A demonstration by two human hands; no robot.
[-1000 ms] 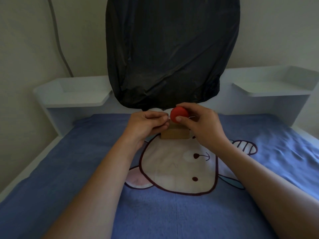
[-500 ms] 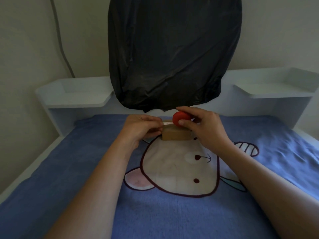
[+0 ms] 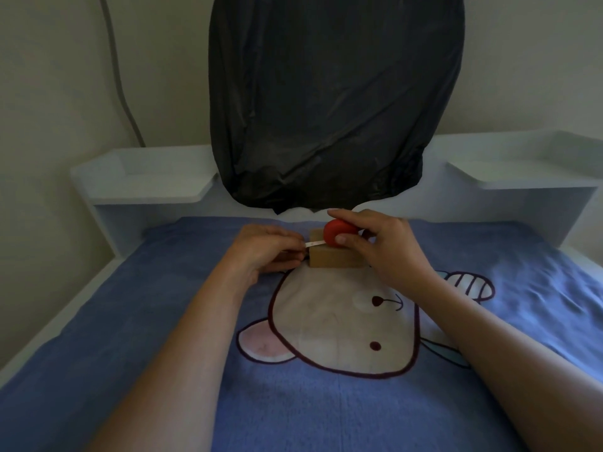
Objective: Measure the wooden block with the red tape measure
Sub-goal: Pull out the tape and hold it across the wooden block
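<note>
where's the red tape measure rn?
Head view, centre: red tape measure in the right hand, above the wooden block; left hand pinches its strip.

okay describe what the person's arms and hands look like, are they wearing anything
Both forearms are bare up to the frame's edge: no sleeves show. The left hand and right hand wear no gloves, and no watch, bracelet or ring is visible on the wrists or fingers. The nails look short and unpainted, though they are small in this view.
</note>
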